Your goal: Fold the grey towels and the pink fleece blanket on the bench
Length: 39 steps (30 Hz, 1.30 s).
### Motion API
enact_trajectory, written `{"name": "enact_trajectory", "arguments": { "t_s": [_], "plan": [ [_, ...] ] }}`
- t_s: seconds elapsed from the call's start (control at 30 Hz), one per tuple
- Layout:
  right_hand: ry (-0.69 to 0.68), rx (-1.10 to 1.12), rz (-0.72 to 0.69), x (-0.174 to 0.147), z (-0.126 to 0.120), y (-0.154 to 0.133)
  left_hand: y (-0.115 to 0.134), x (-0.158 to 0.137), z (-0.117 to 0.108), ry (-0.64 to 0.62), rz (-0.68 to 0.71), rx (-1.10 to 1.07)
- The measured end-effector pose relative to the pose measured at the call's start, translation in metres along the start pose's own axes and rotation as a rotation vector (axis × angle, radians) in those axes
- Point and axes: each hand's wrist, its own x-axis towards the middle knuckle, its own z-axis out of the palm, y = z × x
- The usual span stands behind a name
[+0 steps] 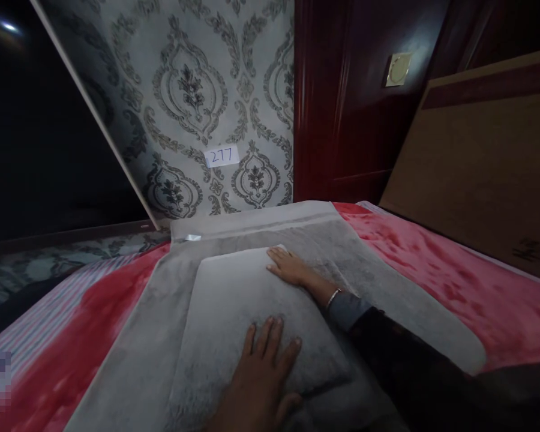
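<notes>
A light grey, soft plush piece of cloth (234, 288), roughly four-sided, lies flat on a larger grey plush cloth (162, 312). My left hand (261, 372) rests palm down on the near part of the smaller piece, fingers spread. Farther up, my right hand (288, 267) lies flat near its far right corner, fingers stretched out, with a bracelet at the wrist. A small white label (192, 238) shows at the larger cloth's far left edge. The near edges are partly hidden by my hands and dark sleeve.
Red and pink plush bedding (468, 264) spreads under the grey cloth, with a striped sheet (72, 294) at left. Patterned wallpaper (189, 90) bears a paper marked 277 (222, 155). A large cardboard box (486, 156) leans at right; a dark screen (49, 132) stands at left.
</notes>
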Motion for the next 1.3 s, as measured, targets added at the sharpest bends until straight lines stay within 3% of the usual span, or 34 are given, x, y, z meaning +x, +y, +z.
{"name": "enact_trajectory", "arguments": {
  "t_s": [0.2, 0.4, 0.5, 0.67, 0.77, 0.9, 1.1, 1.3],
  "plan": [
    [0.019, -0.011, 0.111, 0.012, -0.003, 0.013, 0.004, -0.001, -0.008, -0.012, -0.007, -0.023],
    [-0.003, -0.02, 0.187, 0.0, -0.018, -0.004, 0.013, -0.001, -0.019, 0.023, -0.019, 0.005],
    [-0.028, -0.025, 0.162, -0.026, -0.018, -0.021, 0.016, -0.001, -0.02, 0.054, -0.009, -0.004],
    [-0.054, -0.048, -0.087, -0.095, 0.004, -0.049, 0.02, 0.0, -0.015, 0.095, 0.022, 0.017],
    [-0.019, -0.035, -0.11, -0.123, 0.015, -0.055, 0.021, -0.002, -0.014, 0.106, 0.047, 0.028],
    [-0.008, -0.019, -0.082, -0.131, 0.018, -0.051, 0.007, -0.027, -0.021, 0.067, -0.016, 0.084],
    [0.004, 0.002, -0.058, -0.143, 0.022, -0.034, -0.044, -0.099, -0.024, 0.125, -0.351, 0.161],
    [0.167, 0.118, -0.01, -0.176, 0.038, -0.013, -0.065, -0.126, -0.018, 0.177, -0.334, 0.092]
  ]
}}
